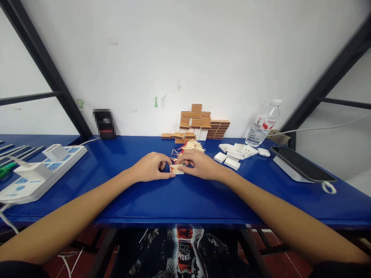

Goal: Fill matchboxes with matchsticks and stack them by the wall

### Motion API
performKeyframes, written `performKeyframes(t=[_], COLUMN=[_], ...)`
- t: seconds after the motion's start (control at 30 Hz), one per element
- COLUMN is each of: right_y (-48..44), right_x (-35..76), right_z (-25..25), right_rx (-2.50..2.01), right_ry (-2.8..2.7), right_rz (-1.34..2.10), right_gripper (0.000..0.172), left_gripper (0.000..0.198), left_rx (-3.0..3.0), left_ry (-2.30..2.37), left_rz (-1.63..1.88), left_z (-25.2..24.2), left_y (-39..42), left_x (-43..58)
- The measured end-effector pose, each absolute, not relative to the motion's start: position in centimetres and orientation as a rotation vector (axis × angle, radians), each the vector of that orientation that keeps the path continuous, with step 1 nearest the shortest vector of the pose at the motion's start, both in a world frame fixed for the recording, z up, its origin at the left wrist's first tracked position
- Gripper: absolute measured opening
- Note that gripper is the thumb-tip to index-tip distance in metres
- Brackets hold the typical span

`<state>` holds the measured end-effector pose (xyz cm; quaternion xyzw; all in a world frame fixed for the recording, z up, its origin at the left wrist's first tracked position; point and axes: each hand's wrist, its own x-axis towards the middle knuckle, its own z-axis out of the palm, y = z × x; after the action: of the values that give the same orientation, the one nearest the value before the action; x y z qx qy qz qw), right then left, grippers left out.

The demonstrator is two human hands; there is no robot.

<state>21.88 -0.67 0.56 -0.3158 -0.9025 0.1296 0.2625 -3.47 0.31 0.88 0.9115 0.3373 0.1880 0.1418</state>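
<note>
A small white matchbox tray (177, 172) filled with red-tipped matches lies on the blue table in front of me. My left hand (152, 166) grips its left end, thumb at the near corner and fingers curled behind. From the other side my right hand (201, 164) closes around the right end, its thumb over the matches and its index finger bent along the far edge. Just behind my hands spreads a loose heap of matches (193, 145), partly hidden by my right hand.
Stacked orange matchboxes (196, 121) stand against the wall. Empty white trays (239, 150), a water bottle (262, 123), an earbud case (263, 152) and a phone (301, 164) are to the right. A power strip (62, 164) with plugs lies left; a dark pixelated object (104, 124) stands behind.
</note>
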Motion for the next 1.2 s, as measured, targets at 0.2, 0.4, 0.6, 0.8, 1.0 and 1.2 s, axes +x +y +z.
performKeyframes(t=[0.2,0.4,0.6,0.8,1.0,1.2], right_y=[-0.76,-0.97,-1.16,-1.2,-1.41,-1.07], right_x=[22.68,22.69,22.23,22.12,22.09,22.11], right_z=[1.36,1.51,1.16,1.06,1.15,0.85], right_rx=[-0.882,-0.876,-0.87,-0.86,-0.836,-0.857], right_ry=[-2.433,-2.447,-2.501,-2.555,-2.554,-2.49], right_rz=[0.303,0.335,0.354,0.368,0.353,0.329], right_gripper=[0.011,0.007,0.004,0.01,0.012,0.01], left_gripper=[0.036,0.034,0.035,0.033,0.033,0.034], left_rx=[2.669,2.679,2.687,2.695,2.683,2.694], left_ry=[0.974,0.919,0.822,0.811,0.825,0.811], left_rz=[0.501,0.522,0.581,0.612,0.603,0.608], left_z=[1.0,0.94,0.8,0.84,0.87,0.96], left_y=[0.42,0.34,0.14,-0.15,-0.14,-0.08], left_x=[-3.56,-3.57,-3.4,-3.2,-3.2,-3.23])
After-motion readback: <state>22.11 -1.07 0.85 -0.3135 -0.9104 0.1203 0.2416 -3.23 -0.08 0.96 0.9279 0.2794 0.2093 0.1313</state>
